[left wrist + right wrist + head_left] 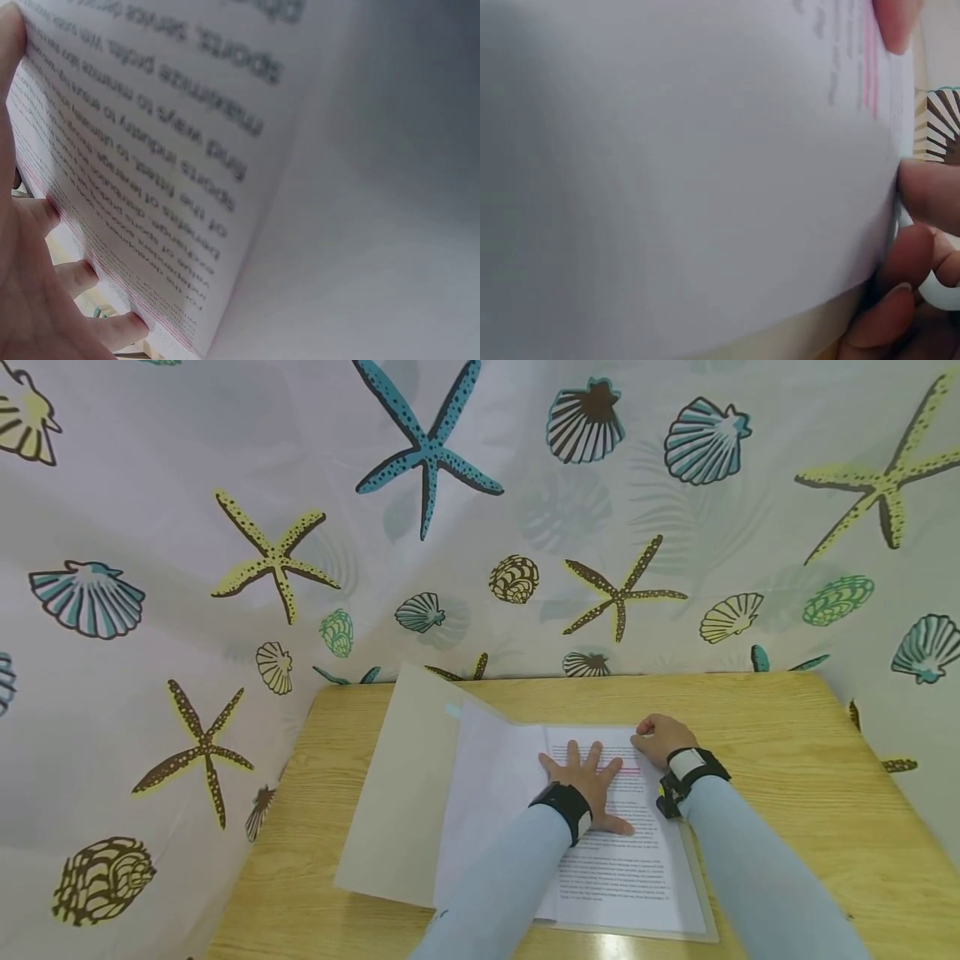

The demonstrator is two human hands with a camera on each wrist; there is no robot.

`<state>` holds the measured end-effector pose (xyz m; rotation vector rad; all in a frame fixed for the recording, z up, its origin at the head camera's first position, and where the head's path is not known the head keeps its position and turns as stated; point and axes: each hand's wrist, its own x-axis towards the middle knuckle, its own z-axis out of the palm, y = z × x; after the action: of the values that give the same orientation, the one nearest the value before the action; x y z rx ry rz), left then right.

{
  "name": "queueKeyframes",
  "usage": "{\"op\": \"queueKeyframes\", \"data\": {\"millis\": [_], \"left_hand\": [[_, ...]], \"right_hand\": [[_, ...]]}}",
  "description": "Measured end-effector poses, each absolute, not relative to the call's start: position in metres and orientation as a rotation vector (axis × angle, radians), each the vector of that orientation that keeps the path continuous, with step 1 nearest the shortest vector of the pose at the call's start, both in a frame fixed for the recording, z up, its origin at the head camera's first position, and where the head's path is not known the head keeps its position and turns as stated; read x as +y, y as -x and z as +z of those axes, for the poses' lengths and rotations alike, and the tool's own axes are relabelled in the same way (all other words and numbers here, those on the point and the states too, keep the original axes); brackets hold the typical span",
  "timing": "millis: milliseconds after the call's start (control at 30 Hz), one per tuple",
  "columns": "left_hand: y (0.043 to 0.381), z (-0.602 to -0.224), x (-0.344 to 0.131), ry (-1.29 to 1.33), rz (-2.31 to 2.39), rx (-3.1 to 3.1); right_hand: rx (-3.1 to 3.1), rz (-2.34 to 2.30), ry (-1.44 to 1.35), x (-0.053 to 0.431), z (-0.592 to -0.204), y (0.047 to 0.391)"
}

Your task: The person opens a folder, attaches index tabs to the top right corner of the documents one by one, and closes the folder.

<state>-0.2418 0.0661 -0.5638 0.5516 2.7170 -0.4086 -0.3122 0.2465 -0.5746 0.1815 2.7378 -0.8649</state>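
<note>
A cream folder lies open on the wooden table, its cover to the left. Inside, a blank white sheet is turned over to the left, and a printed page with a pink line lies on the right. My left hand rests on the printed page with its fingers spread. At the page's upper right corner, my right hand has its fingers curled. The right wrist view shows the thumb and fingers pinching the page's edge. Blurred print fills much of the left wrist view.
Wood-grain table surrounds the folder. A small light-blue tab shows near the cover's top. Behind and at the sides hangs a white curtain with starfish and shells. Both wrists wear black straps.
</note>
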Motion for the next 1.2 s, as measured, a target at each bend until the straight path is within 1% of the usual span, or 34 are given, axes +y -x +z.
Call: {"op": "queueKeyframes", "data": {"millis": [367,600,733,867,1033,1200], "left_hand": [[0.241,-0.565,0.070,-0.559,-0.436,2.690],[0.240,-0.563,0.071,-0.557,-0.448,2.708],[0.239,-0.562,0.070,-0.555,-0.443,2.706],[0.239,-0.562,0.069,-0.539,-0.441,2.700],[0.242,-0.567,0.069,-0.537,-0.428,2.715],[0.241,-0.567,0.070,-0.553,-0.399,2.748]], "right_hand": [[2.672,-0.913,-0.148,0.252,-0.573,0.306],[2.732,-0.806,-0.021,0.257,-0.561,0.305],[2.900,-0.643,-0.013,0.245,-0.543,0.282],[2.949,-0.504,0.146,0.224,-0.527,0.244],[2.930,-0.354,0.288,0.213,-0.532,0.205],[2.960,-0.337,0.324,0.215,-0.545,0.191]]}}
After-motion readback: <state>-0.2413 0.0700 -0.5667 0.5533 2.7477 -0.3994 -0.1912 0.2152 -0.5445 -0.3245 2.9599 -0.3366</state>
